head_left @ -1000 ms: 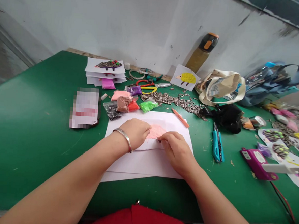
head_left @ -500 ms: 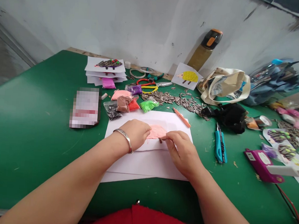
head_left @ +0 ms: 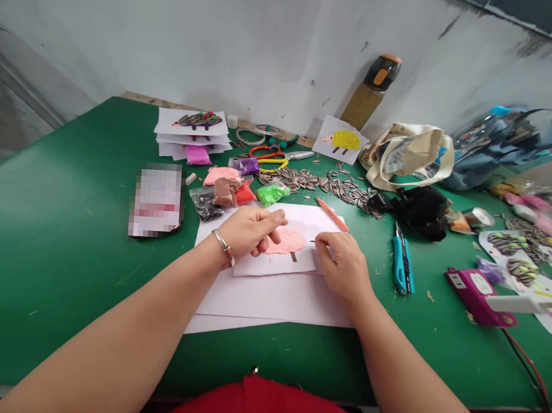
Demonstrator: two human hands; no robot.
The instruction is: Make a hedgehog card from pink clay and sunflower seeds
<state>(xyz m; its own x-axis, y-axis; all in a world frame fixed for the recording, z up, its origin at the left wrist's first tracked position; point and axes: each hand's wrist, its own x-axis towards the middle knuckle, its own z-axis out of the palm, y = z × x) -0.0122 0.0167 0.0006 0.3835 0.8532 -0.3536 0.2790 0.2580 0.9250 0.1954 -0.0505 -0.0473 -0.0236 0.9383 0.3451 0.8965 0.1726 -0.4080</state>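
Observation:
A pink clay shape (head_left: 289,241) with a short brown strip (head_left: 294,256) at its lower edge lies on a small white card (head_left: 272,267). Larger white sheets (head_left: 261,300) lie beneath the card. My left hand (head_left: 252,230) is raised over the left part of the pink shape, its fingers curled and pressed together; what they hold, if anything, is too small to name. To the right of the shape, my right hand (head_left: 341,255) pinches a small dark piece (head_left: 313,240) between thumb and finger, its tip pointing left.
Bags of coloured clay (head_left: 225,191), sunflower seeds (head_left: 342,187), pliers (head_left: 274,159) and an orange tool (head_left: 331,213) lie behind the sheets. A blue cutter (head_left: 402,264) and a purple device (head_left: 480,297) are on the right. A yellow hedgehog card (head_left: 340,140) leans by a bottle (head_left: 371,94).
My left hand has lifted off the card and turned, with its thumb now on top. My right hand has moved right, away from the pink shape. The view has shifted slightly.

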